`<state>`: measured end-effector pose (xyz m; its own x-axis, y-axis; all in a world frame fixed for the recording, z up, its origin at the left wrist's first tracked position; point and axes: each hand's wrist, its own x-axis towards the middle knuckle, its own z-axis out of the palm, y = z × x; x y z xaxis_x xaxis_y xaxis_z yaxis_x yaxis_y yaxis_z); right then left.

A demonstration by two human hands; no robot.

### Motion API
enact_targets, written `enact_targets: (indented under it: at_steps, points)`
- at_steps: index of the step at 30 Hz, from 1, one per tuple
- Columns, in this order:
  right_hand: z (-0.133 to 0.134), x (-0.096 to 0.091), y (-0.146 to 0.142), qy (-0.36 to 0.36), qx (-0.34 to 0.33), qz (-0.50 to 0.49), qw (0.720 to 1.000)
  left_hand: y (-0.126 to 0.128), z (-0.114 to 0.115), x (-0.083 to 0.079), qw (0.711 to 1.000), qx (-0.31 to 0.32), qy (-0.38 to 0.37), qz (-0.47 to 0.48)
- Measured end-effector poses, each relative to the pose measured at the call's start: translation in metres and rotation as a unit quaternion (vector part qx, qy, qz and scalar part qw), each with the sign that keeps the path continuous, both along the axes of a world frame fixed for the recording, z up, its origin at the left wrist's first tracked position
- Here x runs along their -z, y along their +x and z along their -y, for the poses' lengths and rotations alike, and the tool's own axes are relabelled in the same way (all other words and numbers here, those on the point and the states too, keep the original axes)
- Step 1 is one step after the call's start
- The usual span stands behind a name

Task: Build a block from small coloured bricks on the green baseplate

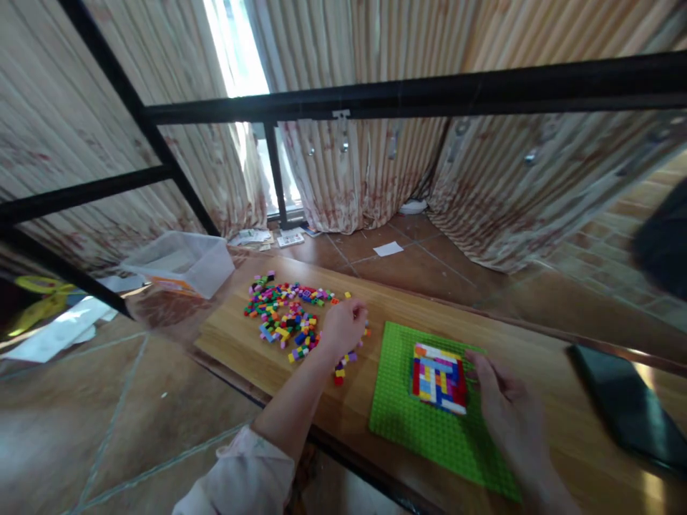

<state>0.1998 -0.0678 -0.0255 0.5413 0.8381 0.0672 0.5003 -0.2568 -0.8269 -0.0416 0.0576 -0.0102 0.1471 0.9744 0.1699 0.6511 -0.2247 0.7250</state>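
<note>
The right hand (507, 404), one of two bare hands, is half curled at the right side of the block panel, thumb and fingers set narrow; whether it pinches anything, I cannot tell; beneath it lies one square, studded, bright green plastic baseplate (391, 400), and on that sits one flat multicoloured panel of plastic bricks (440, 379); the panel should be light and stiff, best held low by its side edges, since prying at one corner could pop bricks loose; to the right lies one flat black glossy slab like a phone (622, 408); the left hand (343, 329) is curled closed-looking over the right end of one heap of small loose plastic bricks (293, 323), too many to count; I cannot tell if a brick is in its fingers; each looks light, hard and a bit slippery, easiest pinched across two opposite sides; all this rests on one pale wooden board (225, 329); beyond stand one translucent plastic bin (204, 265), one black metal frame (376, 100) and pleated patterned curtains (343, 50).
</note>
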Motion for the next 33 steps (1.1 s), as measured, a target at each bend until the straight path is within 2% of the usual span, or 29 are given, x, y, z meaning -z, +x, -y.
enact_targets:
  at_steps: [5, 8, 14, 19, 24, 28, 33]
  points:
    - [0.000, 0.003, 0.003, -0.068, 0.004, 0.038, 0.997, -0.033, -0.016, -0.008, 0.994, -0.092, 0.021, -0.060]
    - [0.000, 0.004, 0.003, -0.076, 0.000, 0.056, 0.996, -0.059, -0.027, -0.010, 0.985, -0.146, 0.009, -0.095]
    - [-0.001, 0.004, 0.002, -0.090, -0.008, 0.074, 0.993, -0.101, -0.037, -0.011, 0.959, -0.212, -0.008, -0.187]
    - [-0.002, 0.007, 0.003, -0.095, -0.011, 0.065, 0.993, -0.104, -0.037, -0.008, 0.955, -0.192, -0.010, -0.227]
    - [-0.003, 0.008, 0.003, -0.072, -0.012, 0.064, 0.995, -0.097, -0.046, 0.000, 0.950, -0.105, 0.053, -0.290]
    - [-0.002, 0.009, 0.001, -0.039, -0.025, 0.075, 0.996, -0.094, -0.053, 0.004, 0.943, -0.088, 0.025, -0.319]
    - [-0.002, 0.006, -0.002, 0.000, -0.046, 0.074, 0.996, -0.093, -0.054, 0.001, 0.941, -0.073, 0.013, -0.331]
